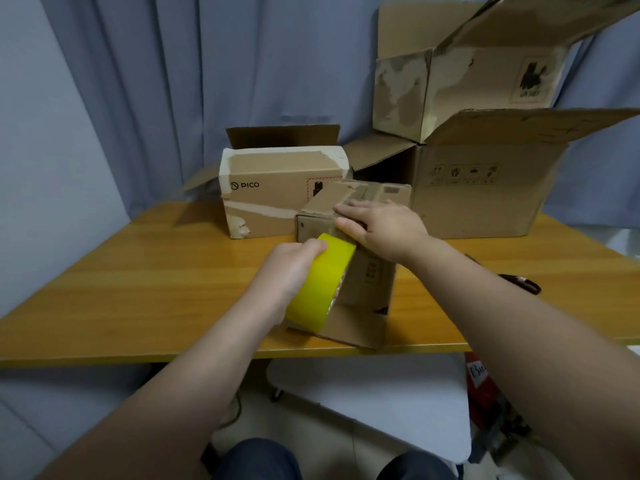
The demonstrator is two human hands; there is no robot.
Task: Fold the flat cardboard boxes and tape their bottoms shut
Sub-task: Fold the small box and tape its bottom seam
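At the near edge of the wooden desk (138,289), your left hand (291,268) grips a yellow tape roll (322,285), fingers curled over its rim, and holds it against the near face of a small cardboard box (372,275). Your right hand (384,230) lies flat on the box's top, fingers straight across the closed flaps and thumb down against the near edge, grasping nothing. The small box stands at the middle of the desk's front, with one loose flap spread on the desk toward you.

Just behind it to the left stands a box printed PICO (277,195), its top flaps open. To the right is a large open box (478,199), and another open box (450,81), its surface torn pale in patches, sits on top of that one. A pair of dark-handled scissors (523,284) lies on the desk beyond your right forearm. A blue-grey curtain (173,81) hangs behind the desk.
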